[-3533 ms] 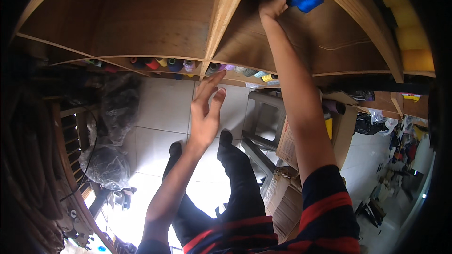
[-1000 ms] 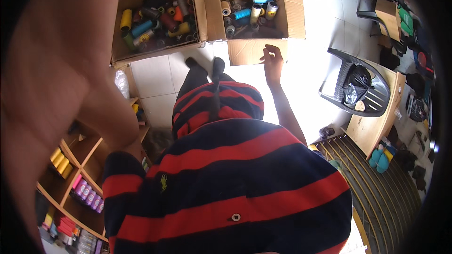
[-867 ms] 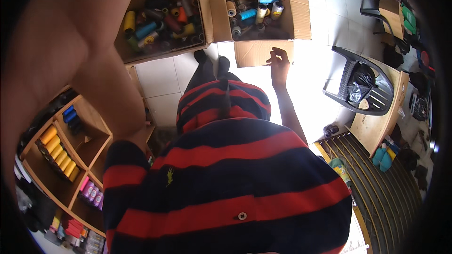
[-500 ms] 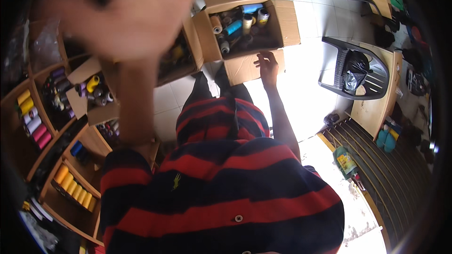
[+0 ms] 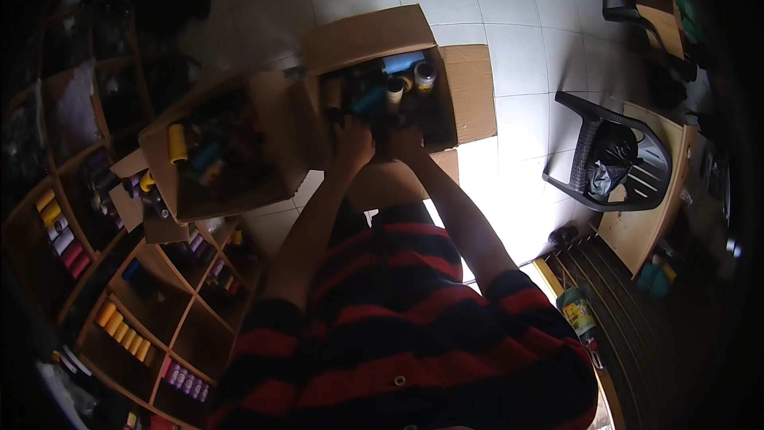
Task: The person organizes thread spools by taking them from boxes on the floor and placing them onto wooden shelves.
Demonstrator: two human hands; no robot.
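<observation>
Both my hands reach into an open cardboard box (image 5: 382, 24) with spools of thread inside. My left hand (image 5: 356, 145) is at the near left part of the box, its fingers bent down among dark contents. Close beside it, my right hand (image 5: 407, 143) dips over the near edge, and its fingertips are lost in shadow. What either hand touches cannot be made out. Beyond them lie a light blue spool (image 5: 403, 62), a cream-topped spool (image 5: 394, 93), a white-topped spool (image 5: 425, 76) and a darker blue spool (image 5: 368, 100).
A second cardboard box (image 5: 278, 127) with a yellow spool (image 5: 177, 143) stands to the left. Wooden shelves (image 5: 181, 318) holding several thread spools line the left side. To the right is a black chair (image 5: 569, 151) with a black plastic bag (image 5: 611, 153), beside a wooden board (image 5: 676, 167).
My left hand has come down from high in front of the view into the box. My right hand has moved from above the near flap to inside the box.
</observation>
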